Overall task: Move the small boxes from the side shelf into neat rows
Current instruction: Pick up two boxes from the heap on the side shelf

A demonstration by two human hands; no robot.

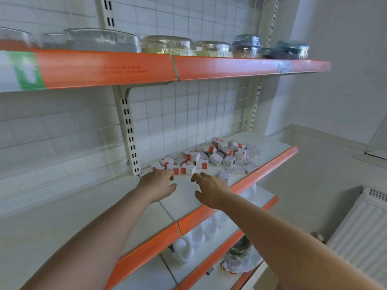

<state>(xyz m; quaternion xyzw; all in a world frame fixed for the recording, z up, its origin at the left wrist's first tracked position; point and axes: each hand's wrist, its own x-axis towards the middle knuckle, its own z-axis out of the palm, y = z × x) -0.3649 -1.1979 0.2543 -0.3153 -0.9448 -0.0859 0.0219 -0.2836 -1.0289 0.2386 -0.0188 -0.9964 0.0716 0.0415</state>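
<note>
The small boxes (pixel 206 156), white with red panels, lie in a loose heap on the middle shelf (pixel 270 143), toward its right end and back against the tiled wall (pixel 159 116). None stand in a row: some are upright, some tipped, some flattened at the right fringe. One flat box (pixel 224 175) sits apart near the orange front lip (pixel 261 170).

Your left hand (pixel 156 186) reaches in at the heap's near-left edge, fingers loosely curled, grasping nothing; its fingertips are just beside the nearest box (pixel 187 169), contact not clear. Your right hand (pixel 210 191) hangs just short of the heap, fingers bent and spread, also holding nothing. Judgement: both hands are shaped for a two-handed gather or pick, since the heap's near edge is the easiest entry.

The bare shelf surface nearer you, left of the heap, looks the likely place for rows; no box is there yet. Task judged at its start.

Above, the upper shelf (pixel 230 68) carries wrapped dishes (pixel 167 45). Below, white jugs (pixel 196 235) stand on a lower shelf. A radiator (pixel 360 233) is at the right.
</note>
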